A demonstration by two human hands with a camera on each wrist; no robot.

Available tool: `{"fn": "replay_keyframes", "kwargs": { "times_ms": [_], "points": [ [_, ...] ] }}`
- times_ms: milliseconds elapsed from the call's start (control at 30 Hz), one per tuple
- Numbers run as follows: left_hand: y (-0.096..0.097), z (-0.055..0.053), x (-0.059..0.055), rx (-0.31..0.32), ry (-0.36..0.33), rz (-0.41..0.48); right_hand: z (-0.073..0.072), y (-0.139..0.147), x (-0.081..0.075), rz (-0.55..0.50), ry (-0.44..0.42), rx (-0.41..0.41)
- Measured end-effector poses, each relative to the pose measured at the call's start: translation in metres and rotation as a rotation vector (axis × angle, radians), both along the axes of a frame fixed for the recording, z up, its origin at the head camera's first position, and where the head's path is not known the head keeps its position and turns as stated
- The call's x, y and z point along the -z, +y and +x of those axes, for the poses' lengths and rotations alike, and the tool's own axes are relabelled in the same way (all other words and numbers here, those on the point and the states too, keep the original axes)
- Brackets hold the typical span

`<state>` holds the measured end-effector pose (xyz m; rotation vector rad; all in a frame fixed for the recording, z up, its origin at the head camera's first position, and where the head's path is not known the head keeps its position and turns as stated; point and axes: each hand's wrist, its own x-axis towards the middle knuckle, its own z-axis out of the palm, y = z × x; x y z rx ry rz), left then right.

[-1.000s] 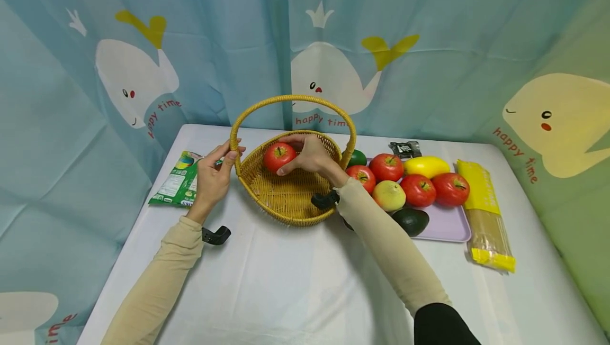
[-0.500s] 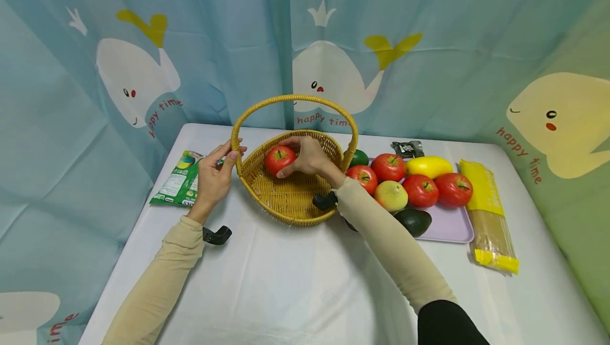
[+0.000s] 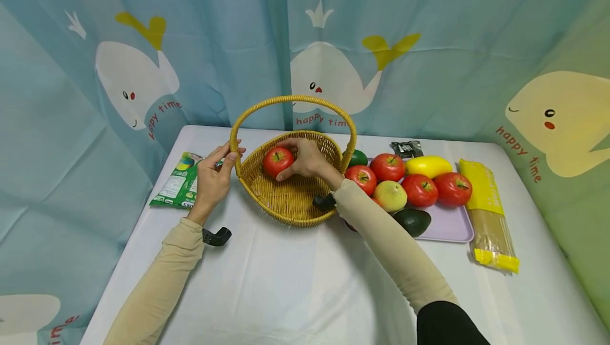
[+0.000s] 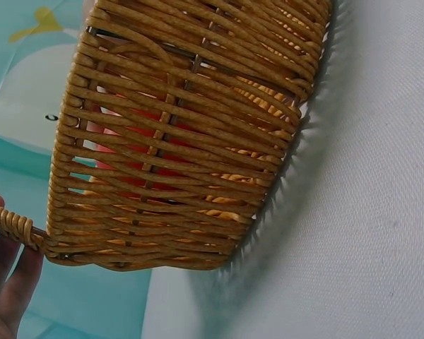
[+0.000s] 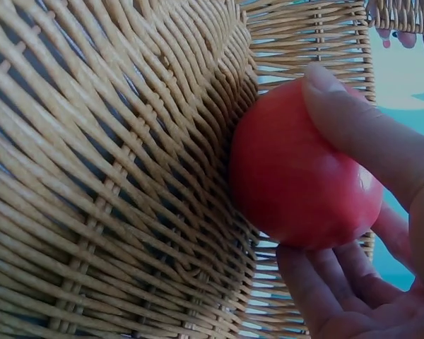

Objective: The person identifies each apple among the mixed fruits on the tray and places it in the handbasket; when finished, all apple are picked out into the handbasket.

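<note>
Lying clamped between the right hand's thumb and fingers, a red apple inside the basket.

Curtained-off tabletop booth — whale-print curtains, white table

The white tabletop bears a basket under the right grip, a green bag beside the left grip; right of both, a tray, yellow packet, black packet.
</note>
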<state>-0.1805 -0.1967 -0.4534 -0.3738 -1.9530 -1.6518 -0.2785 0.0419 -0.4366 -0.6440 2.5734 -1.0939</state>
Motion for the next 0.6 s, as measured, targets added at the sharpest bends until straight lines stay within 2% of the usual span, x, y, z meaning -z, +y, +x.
{"fn": "replay_keyframes", "kwargs": {
  "times_ms": [33,267,433,600],
  "points": [
    [0.001,0.000,-0.001,-0.005,-0.007,-0.003,0.001,0.000,0.000,0.002,0.003,-0.002],
    [0.012,0.018,-0.024,-0.027,-0.035,-0.013,0.004,0.000,-0.002,0.024,0.003,-0.029],
    [0.012,0.020,-0.026,-0.023,-0.036,-0.004,0.006,0.004,-0.008,0.042,0.005,-0.078],
    [0.011,0.018,-0.027,-0.025,-0.033,-0.014,0.013,0.018,-0.023,-0.015,-0.012,-0.115]
  ]
}}
